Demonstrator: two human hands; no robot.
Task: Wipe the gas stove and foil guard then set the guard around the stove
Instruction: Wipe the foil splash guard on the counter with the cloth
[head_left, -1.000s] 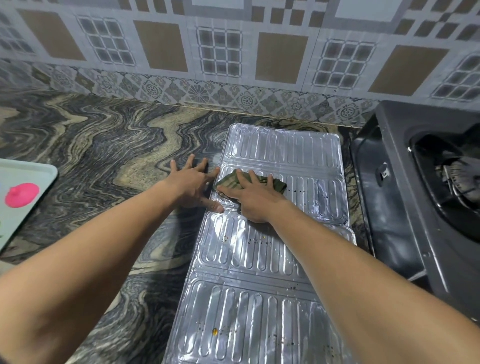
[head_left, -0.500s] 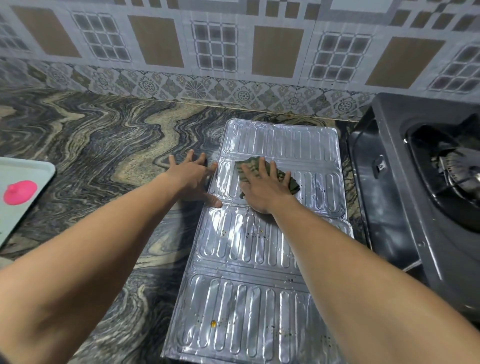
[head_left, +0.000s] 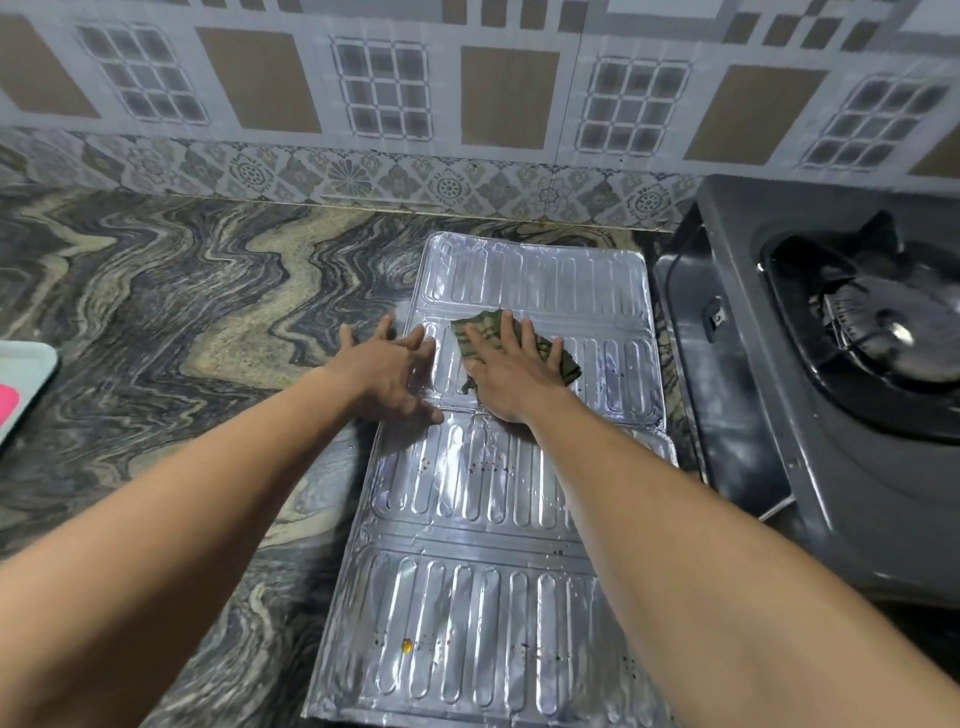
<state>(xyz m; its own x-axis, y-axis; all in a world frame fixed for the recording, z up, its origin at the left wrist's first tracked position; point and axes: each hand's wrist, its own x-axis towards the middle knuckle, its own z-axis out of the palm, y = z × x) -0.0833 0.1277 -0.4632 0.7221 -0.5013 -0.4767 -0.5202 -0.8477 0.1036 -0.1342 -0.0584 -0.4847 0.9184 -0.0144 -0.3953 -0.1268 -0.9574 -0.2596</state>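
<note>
The silver foil guard (head_left: 498, 519) lies flat on the marbled counter, its ribbed panels running from the wall towards me. My right hand (head_left: 511, 371) presses a green striped cloth (head_left: 558, 358) flat onto the guard's second panel from the wall. My left hand (head_left: 387, 371) rests with fingers spread on the guard's left edge and holds nothing. The dark grey gas stove (head_left: 821, 395) stands right of the guard, its burner at the frame's right edge. Small brown specks dot the near panels.
The tiled wall (head_left: 467, 104) runs along the back of the counter (head_left: 182, 312). A pale tray (head_left: 23, 384) with a pink item on it sits at the left edge. A narrow strip of counter separates guard and stove.
My right hand has slid the cloth to the right across the second panel, then slightly up. My left hand has stayed on the guard's left edge.
</note>
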